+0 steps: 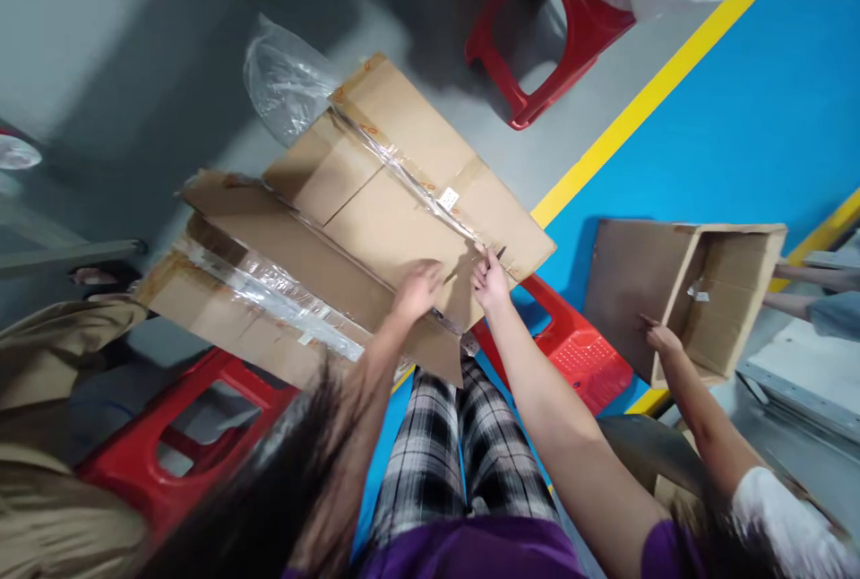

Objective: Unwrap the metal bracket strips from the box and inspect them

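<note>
A large, flattened-looking cardboard box lies tilted in front of me, its flaps spread and strips of clear tape along its edges. My left hand is over the near part of the box, fingers bent and close together. Whether anything is between them is hard to see. Just right of it, my right hand is closed at the box's right end, beside the taped seam. A small dark pointed thing sticks out of its fingers; its kind does not show. A white label is stuck near that seam.
Red plastic stools stand below the box at right, at lower left and at the top. Clear plastic film sits behind the box. At right, another person's hand touches an open cardboard box. Others are close by.
</note>
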`<action>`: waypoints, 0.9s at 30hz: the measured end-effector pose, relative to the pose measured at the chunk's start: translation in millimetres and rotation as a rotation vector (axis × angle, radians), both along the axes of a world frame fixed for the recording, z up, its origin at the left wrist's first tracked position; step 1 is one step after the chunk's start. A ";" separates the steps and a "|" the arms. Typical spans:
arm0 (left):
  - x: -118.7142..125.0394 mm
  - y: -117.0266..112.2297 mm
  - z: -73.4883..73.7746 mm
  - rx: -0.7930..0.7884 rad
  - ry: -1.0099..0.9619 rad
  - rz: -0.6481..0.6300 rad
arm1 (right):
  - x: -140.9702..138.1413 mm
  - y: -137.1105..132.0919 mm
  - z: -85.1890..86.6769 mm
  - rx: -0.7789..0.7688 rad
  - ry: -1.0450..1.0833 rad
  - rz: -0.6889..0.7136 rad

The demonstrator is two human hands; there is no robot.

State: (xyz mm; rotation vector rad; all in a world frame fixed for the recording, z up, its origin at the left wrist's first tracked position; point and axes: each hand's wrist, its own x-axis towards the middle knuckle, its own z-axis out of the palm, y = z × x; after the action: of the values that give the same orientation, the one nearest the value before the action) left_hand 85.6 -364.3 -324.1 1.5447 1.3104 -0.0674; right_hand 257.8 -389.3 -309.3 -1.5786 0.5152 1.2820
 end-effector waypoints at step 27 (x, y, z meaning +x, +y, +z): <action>145.5 14.4 -8.7 -0.441 -0.340 0.884 | 28.5 -106.6 -33.2 -0.275 -0.223 0.138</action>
State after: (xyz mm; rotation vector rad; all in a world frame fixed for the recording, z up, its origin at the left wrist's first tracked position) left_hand 231.1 -349.9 -332.8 0.4961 1.4652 0.4202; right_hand 286.3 -495.9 -342.5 -1.9893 0.4614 1.1532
